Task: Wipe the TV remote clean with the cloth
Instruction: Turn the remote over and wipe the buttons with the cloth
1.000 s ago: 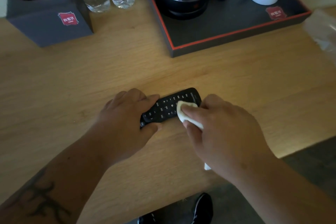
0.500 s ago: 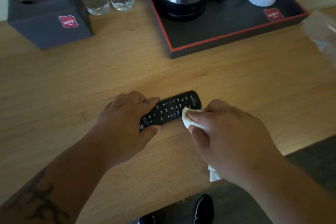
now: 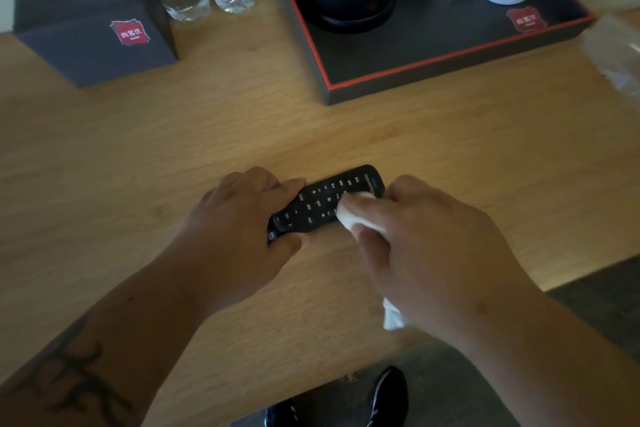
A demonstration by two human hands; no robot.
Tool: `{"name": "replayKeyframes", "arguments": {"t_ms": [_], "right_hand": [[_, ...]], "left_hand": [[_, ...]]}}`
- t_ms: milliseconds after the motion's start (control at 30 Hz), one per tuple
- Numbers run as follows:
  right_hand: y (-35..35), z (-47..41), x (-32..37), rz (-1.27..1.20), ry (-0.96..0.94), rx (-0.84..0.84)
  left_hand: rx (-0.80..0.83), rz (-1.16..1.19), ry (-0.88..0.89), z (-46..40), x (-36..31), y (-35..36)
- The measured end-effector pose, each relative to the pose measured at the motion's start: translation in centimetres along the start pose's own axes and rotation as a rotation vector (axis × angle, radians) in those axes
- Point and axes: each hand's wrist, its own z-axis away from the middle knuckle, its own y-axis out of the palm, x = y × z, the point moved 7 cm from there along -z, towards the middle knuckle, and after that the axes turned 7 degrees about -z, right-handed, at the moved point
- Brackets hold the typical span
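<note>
Head view shows the wiping step going on. The remote (image 3: 327, 203) lies flat on the wooden desk (image 3: 450, 156), in front of the tray (image 3: 429, 68) and well apart from it. The left hand (image 3: 239, 229) holds the near end of the remote, with the fingers curled over its far edge and the thumb on its near edge, so it cannot slide. The right hand (image 3: 426, 250) is closed around the white cloth (image 3: 349, 215). Its fingertips (image 3: 351, 204) press a bunched part of the cloth down on the buttons, close to the far end of the remote. A loose bit of cloth hangs out under the palm.

I think the job is partway done. The buttons near the left hand look bare, so the next move should rub the cloth along the remote toward that hand. The left hand may then need to shift, so the covered end can be wiped too. The press should stay soft, so the buttons do not get pushed hard.
</note>
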Motion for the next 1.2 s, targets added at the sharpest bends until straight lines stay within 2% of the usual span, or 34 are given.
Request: {"name": "replayKeyframes", "arguments": {"t_ms": [100,333,500,667,800,933,1100,1200], "right_hand": [[0.7,-2.0,1.1,-0.003,-0.008,-0.101],[1.7,1.3,0.7,0.004,-0.015,0.011],[0.5,-1.0,1.2,-0.009,-0.007,-0.106],[2.8,-2.0,3.0,0.038,-0.007,-0.053],[1.6,-1.8,1.0,0.043,0.058,-0.104],[1.5,-1.8,0.6,0.071,0.058,-0.091],[1.0,-2.4,0.5,0.049,0.131,-0.118],[2.1,-2.1,2.9,0.069,0.077,-0.109]], "left_hand": [[0.010,-0.008,0.009,-0.1,-0.2,0.0],[-0.006,0.001,0.005,0.2,-0.1,0.2],[0.015,0.003,0.019,0.0,-0.1,0.2],[0.012,0.033,0.011,-0.1,-0.3,-0.3],[-0.079,-0.049,-0.052,1.9,1.7,-0.1],[-0.229,0.084,-0.162,5.4,4.7,0.0],[-0.272,0.150,-0.162,5.3,5.0,0.5],[-0.287,0.159,-0.157,5.1,4.9,0.6]]}}
